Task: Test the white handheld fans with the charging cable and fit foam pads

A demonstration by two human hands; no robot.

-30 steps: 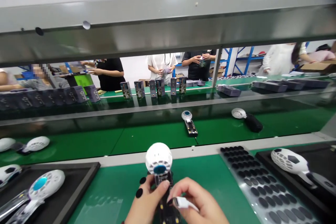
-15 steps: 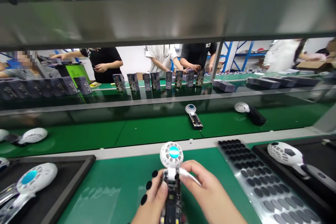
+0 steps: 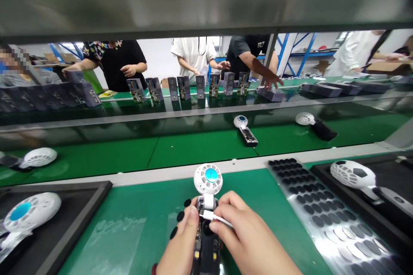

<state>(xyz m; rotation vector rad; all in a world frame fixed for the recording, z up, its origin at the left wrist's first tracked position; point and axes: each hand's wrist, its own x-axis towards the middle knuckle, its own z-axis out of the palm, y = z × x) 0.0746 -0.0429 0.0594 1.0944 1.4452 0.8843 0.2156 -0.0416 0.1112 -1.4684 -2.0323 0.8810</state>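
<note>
Fan (image 3: 209, 200), one, apparently clasped by left fingers (image 3: 192, 224) bearing three discs (image 3: 180, 216); right fingers (image 3: 226, 211) pinch one cable (image 3: 208, 215).

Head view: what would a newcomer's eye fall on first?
Probably the white-headed fan with its bright blue disc, in the left hand at bottom centre; just below its head, the right hand pinches a white plug. Black dots along the left hand also stand out. Farther back, upright boxes form a row.

Far behind the green desk (image 3: 251, 184), the wall (image 3: 158, 57) is white. A blue shelf (image 3: 318, 54) stands at right, and a grey metal panel (image 3: 206, 0) crosses above.
</note>
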